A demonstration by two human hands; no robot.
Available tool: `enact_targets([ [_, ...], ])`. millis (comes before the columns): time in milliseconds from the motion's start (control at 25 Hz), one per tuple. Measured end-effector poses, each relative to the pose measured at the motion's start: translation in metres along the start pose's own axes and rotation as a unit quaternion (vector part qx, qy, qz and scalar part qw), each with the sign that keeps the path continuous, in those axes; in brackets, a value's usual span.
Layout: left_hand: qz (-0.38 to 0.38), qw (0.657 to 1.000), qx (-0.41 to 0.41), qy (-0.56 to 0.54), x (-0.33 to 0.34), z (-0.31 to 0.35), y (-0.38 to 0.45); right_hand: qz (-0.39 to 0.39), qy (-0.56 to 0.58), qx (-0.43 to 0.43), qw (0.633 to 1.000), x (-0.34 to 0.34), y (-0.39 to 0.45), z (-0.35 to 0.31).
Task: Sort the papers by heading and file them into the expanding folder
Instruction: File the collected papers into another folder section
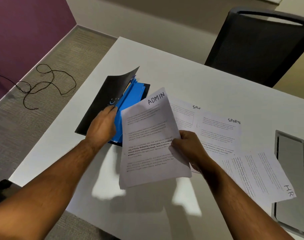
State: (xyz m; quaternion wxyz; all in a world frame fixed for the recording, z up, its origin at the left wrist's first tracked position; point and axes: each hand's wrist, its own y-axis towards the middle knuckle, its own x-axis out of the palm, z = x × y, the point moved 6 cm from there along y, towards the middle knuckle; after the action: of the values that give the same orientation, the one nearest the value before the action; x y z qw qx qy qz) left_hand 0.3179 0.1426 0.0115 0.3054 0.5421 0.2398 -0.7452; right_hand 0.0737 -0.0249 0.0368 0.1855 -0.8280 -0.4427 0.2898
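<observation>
A black expanding folder (pixel 102 97) with blue inner pockets (pixel 132 94) lies open on the white table (pixel 199 78), its front flap standing up. My left hand (pixel 102 125) reaches into it, fingers curled over the edge of the blue dividers. My right hand (pixel 187 148) pinches the right edge of a thin stack of papers headed ADMIN (pixel 147 141), lifted above the table just right of the folder. Two sheets headed SPORTS (pixel 218 129) lie flat behind that hand. A sheet headed HR (pixel 262 175) lies at the right.
A black mesh office chair (pixel 258 47) stands at the table's far side. A grey cable hatch (pixel 291 181) is set into the table at the right edge. A loose black cord (pixel 44 84) trails over the carpet on the left, below a purple wall.
</observation>
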Motion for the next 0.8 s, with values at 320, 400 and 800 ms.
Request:
enact_targets([
  [320,-0.064,0.997,-0.021,0.021,0.007,0.003,-0.002,0.080,0.020,-0.003,0.997,0.023,0.051,-0.033],
  [400,-0.078,0.996,-0.026,0.019,0.006,0.004,-0.001,0.103,0.017,-0.007,0.995,0.027,0.064,-0.046],
  [800,-0.055,0.998,0.029,-0.021,0.010,-0.007,0.003,0.127,-0.024,-0.031,0.991,0.080,0.096,-0.068],
])
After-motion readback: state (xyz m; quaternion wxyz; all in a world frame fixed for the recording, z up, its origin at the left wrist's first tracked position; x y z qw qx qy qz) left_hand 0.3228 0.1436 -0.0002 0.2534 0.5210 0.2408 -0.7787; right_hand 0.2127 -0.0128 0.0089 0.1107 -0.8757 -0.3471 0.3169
